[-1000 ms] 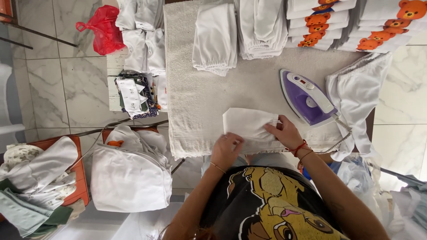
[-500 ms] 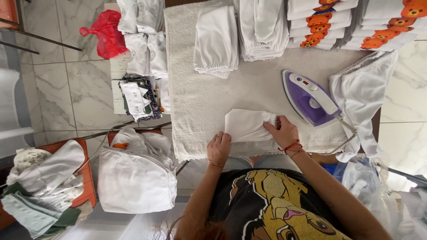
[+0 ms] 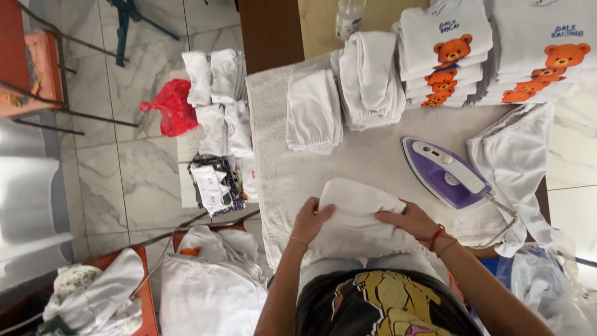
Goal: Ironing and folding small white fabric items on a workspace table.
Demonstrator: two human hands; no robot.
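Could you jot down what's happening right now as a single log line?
left hand: on folded white garment | right hand: pressing same garment | surface: towel-covered table | purple iron: resting to the right, untouched
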